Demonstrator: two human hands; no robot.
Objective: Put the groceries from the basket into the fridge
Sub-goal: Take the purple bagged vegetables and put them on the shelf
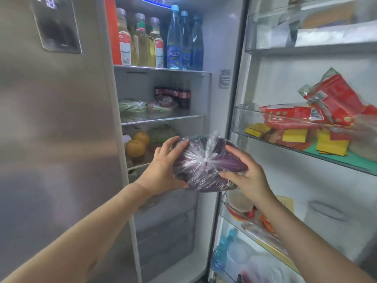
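A purple vegetable wrapped in a clear plastic bag [206, 163] is held up in front of the open fridge [220, 58]. My left hand [163, 170] grips its left side, fingers over the top and thumb underneath. On its right side my right hand [247, 174] grips it with curled fingers. The bag hangs level with the third shelf [138, 165], where two round yellow-brown fruits [135, 148] lie. No basket is in view.
Top shelf holds oil bottles [140, 41] and blue water bottles [174, 37]. Second shelf has bagged greens [132, 106] and dark soda bottles [183, 94]. The open right door's bins [240, 121] hold red and yellow packets [295, 127]. The closed left door [51, 119] stands beside. Drawers [163, 227] sit below.
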